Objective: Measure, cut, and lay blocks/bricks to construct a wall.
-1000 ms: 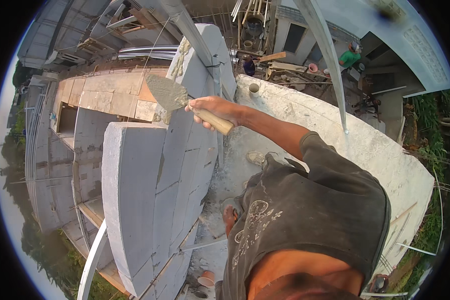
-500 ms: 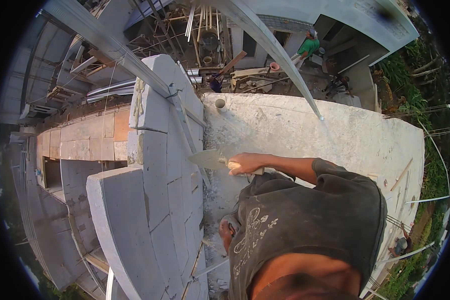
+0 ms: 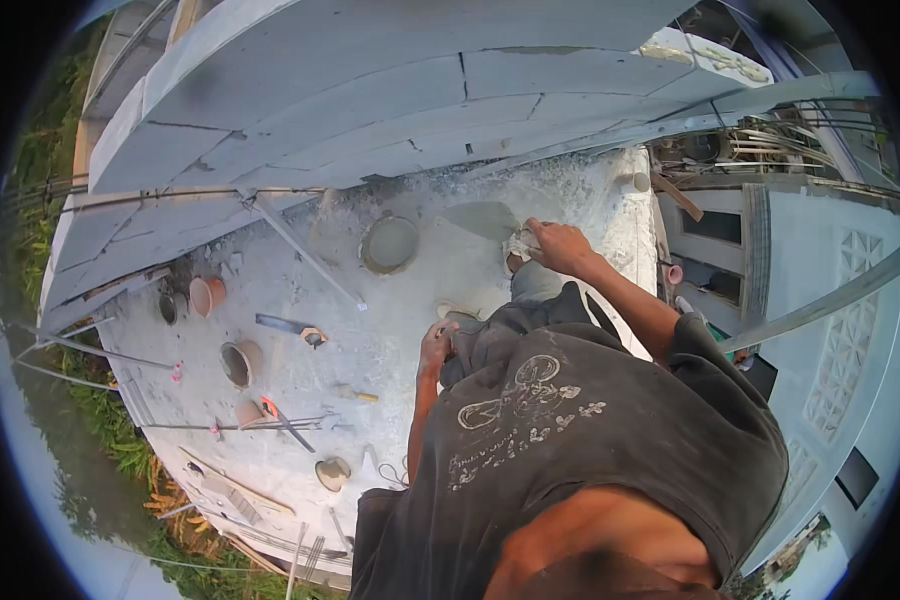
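My right hand (image 3: 560, 246) is closed round the handle of a trowel (image 3: 478, 218). The trowel's broad grey blade points left, above the pale, dusty slab (image 3: 400, 310). Left of the blade stands a round bucket (image 3: 364, 250) with grey, mortar-like stuff inside. My left hand (image 3: 437, 343) hangs low beside my thigh, against the dark clothing. Its fingers are partly hidden, so their grip does not show. Below my hands, part of a foot shows on the slab.
A light block wall (image 3: 370, 115) runs along the far side, with a metal brace (image 3: 305, 250) slanting from it. Leftward lie an orange bucket (image 3: 208, 296), a beige bucket (image 3: 240, 364) and a handsaw (image 3: 288, 424). A pipe stub (image 3: 640, 183) rises near the slab's right edge.
My view has swung left, so the wall now lies across the top and the buckets and tools show. The trowel stays in my right hand.
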`<state>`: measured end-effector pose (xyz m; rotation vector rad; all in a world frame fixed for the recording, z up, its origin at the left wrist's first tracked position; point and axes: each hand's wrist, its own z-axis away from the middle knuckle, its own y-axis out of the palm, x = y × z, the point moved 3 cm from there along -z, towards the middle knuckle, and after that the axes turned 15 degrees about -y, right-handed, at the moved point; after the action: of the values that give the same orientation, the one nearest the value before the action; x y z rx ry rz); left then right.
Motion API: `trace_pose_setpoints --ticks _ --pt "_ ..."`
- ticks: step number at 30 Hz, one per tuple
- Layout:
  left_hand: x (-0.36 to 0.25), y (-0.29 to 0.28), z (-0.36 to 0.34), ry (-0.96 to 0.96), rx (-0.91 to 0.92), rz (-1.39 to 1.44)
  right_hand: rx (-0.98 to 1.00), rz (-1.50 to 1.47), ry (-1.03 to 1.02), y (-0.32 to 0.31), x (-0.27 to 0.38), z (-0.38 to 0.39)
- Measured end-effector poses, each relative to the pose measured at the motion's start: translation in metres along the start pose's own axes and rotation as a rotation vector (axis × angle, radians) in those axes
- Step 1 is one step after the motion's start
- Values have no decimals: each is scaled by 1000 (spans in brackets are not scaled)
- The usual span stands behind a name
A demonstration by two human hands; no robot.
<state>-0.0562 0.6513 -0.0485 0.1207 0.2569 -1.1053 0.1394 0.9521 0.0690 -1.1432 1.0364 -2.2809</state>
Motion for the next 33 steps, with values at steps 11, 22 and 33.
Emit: trace_pose_setpoints --ticks 11,22,33 --pt "243 25 3 -24 -227 78 280 505 -299 250 92 -182" --pt "254 46 -47 -114 -499 433 218 834 -354 470 30 -432" --pt "250 44 -49 -83 -539 502 407 106 -294 513 -36 -431"
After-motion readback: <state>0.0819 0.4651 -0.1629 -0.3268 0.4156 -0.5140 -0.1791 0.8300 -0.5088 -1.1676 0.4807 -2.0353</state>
